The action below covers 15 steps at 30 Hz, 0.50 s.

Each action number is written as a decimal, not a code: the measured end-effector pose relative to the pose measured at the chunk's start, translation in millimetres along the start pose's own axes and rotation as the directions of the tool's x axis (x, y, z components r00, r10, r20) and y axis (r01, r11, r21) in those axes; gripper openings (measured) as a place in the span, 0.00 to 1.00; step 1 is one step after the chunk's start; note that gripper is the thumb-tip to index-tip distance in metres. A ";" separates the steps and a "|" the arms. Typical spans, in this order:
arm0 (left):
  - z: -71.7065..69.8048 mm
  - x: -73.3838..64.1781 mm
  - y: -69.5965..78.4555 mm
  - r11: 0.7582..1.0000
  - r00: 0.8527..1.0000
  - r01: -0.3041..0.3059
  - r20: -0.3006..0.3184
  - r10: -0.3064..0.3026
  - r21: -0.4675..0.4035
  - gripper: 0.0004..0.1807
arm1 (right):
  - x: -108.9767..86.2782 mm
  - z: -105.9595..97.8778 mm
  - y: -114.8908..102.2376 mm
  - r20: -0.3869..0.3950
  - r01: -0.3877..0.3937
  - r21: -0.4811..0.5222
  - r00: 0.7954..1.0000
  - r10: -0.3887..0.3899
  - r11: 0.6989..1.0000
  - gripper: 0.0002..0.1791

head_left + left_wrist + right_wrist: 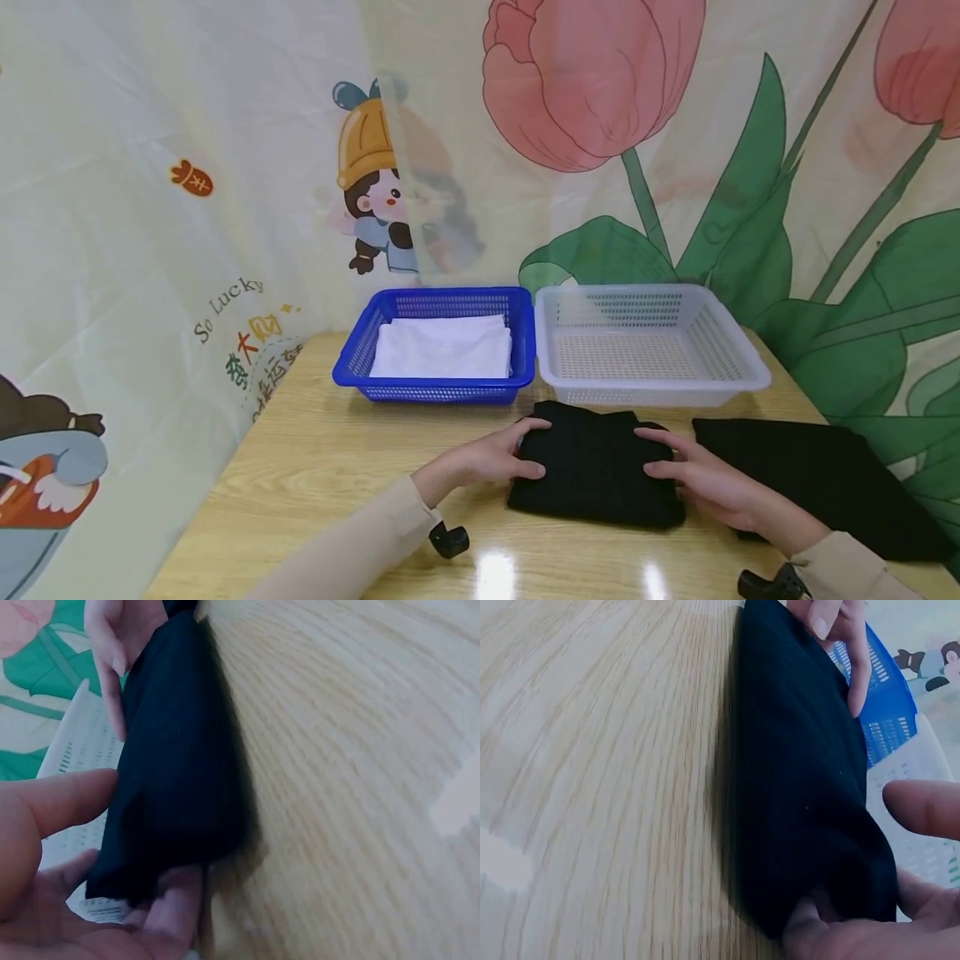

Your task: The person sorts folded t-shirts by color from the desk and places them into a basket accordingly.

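Note:
A folded black cloth [596, 475] lies between both hands near the middle of the wooden table. At its left edge is my left hand [495, 457], some fingers tucked under the fold and the thumb on the upper side. My right hand [708, 479] holds the opposite edge the same way. In the left wrist view, fingers [176, 907] reach beneath the end of the cloth [176, 750]. The right wrist view has fingertips [806, 922] pressed into the near end of the cloth [802, 780], with the thumb raised beside it.
Behind the cloth stands a blue basket [450, 383] with folded white cloth [442, 348] inside. A white basket [652, 387] adjoins it on the right, its slotted bottom showing. Another black cloth [810, 475] lies flat at the table's right. A printed curtain [225, 125] hangs behind.

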<state>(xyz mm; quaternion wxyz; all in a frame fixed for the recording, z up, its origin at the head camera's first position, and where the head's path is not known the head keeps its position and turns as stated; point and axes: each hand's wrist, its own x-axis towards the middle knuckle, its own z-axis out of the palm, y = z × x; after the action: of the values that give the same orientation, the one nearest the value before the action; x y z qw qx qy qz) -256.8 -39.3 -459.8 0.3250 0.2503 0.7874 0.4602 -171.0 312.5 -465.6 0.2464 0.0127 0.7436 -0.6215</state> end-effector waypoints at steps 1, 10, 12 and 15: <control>1.6 1.0 -1.2 1.000 1.000 -0.001 -0.006 0.001 -0.010 0.40 | 0.7 2.0 -0.1 -0.011 0.004 -0.022 1.000 -0.004 1.000 0.44; 14.0 6.5 -8.7 0.999 0.994 -0.039 -0.099 0.036 -0.030 0.38 | 5.3 15.2 -1.6 -0.069 0.023 -0.137 0.997 -0.032 0.990 0.48; 16.3 7.9 -8.4 0.999 0.991 -0.042 -0.124 0.041 -0.008 0.38 | 6.8 16.8 -0.4 -0.083 0.026 -0.163 0.996 -0.040 0.986 0.48; 19.2 9.3 -7.3 0.999 0.989 -0.041 -0.142 0.042 0.006 0.38 | 8.3 17.5 2.4 -0.104 0.034 -0.183 0.993 -0.054 0.982 0.49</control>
<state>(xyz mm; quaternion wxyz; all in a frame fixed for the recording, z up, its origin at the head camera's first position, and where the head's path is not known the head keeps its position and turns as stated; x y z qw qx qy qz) -249.4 -25.4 -476.0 0.2579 0.2335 0.8040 0.4823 -171.4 294.4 -472.8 0.1918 0.0078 0.8095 -0.5549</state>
